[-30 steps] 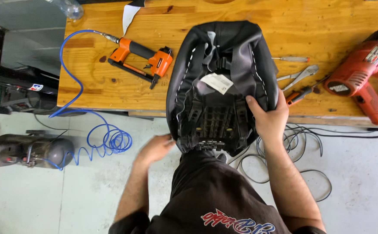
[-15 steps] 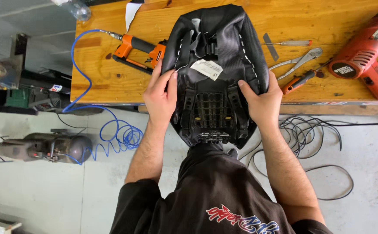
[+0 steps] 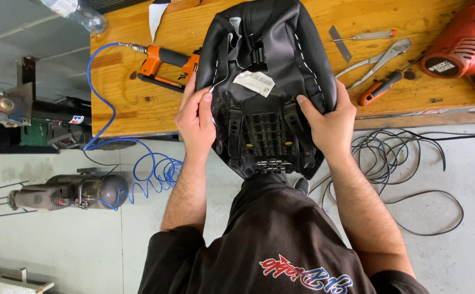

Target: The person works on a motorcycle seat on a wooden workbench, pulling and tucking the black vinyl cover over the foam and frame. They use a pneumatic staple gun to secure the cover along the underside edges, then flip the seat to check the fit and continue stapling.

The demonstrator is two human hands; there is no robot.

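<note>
A black motorcycle seat [image 3: 267,81] lies upside down on the wooden workbench [image 3: 128,103], its near end hanging over the front edge against my body. A black textured cover is wrapped over its plastic base, and a white label sits near the middle. My left hand [image 3: 195,117] grips the cover's left edge, fingers pinching the material. My right hand [image 3: 330,117] holds the right edge, thumb pressed on the underside.
An orange pneumatic stapler [image 3: 166,62] with a blue coiled hose [image 3: 150,169] lies left of the seat. Right of it are pliers [image 3: 376,60], a small screwdriver [image 3: 381,87], a scraper [image 3: 357,38] and a red power tool [image 3: 463,46]. Black cable [image 3: 406,163] and a compressor [image 3: 68,190] lie on the floor.
My left hand rose from below the bench edge to grip the seat's left side. The right hand stayed on the right edge. The view shifted closer.
</note>
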